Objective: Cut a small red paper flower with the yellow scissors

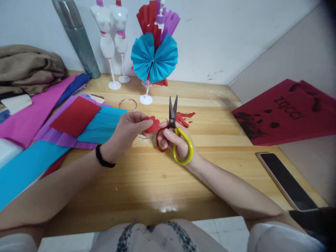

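Observation:
Between the thumb and fingers of my left hand [131, 127] is a small red paper flower [152, 125] with a scalloped edge. My right hand [181, 141] grips a pair of scissors [172, 120] with one yellow and one red handle. The blades point up and away from me, slightly apart, with nothing between them. The flower is just left of the scissors, not touching the blades. Red paper scraps [185, 119] lie on the table behind my right hand. A roll of tape [145, 135] sits partly hidden beneath my left hand.
Coloured crepe paper sheets [102, 124] cover the table's left side. A mannequin [146, 99] with a blue pleated paper fan [154, 57] stands at the back, beside two white mannequins [107, 45] and a flask [78, 38]. A phone [286, 180] and a red bag [286, 112] are at right.

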### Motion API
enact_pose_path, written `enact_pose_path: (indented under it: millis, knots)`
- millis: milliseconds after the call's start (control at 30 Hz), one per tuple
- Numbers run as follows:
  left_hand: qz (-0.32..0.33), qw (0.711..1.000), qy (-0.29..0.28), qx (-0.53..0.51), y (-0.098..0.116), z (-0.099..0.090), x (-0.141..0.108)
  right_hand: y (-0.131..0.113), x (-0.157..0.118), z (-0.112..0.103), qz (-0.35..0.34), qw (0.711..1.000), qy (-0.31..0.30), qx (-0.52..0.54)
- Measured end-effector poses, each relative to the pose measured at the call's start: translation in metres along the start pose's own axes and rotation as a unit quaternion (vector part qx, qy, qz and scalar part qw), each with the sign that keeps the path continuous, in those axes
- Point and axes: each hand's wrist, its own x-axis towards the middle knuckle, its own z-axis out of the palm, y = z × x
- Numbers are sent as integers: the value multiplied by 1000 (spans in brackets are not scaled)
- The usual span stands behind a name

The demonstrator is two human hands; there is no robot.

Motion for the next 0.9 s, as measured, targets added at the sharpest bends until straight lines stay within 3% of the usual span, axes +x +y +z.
enact_pose_path:
  millis: [133,400,900]
  knots:
    - [-17,999,19,-43,0,2,-1,4,-2,2,7,1000,-17,-9]
    - [8,999,-33,9,-6,10,-10,4,-1,8,-62,998,13,-16]
    - [-24,992,-96,81,1,13,-13,-3,-2,8,-40,997,49,-46]
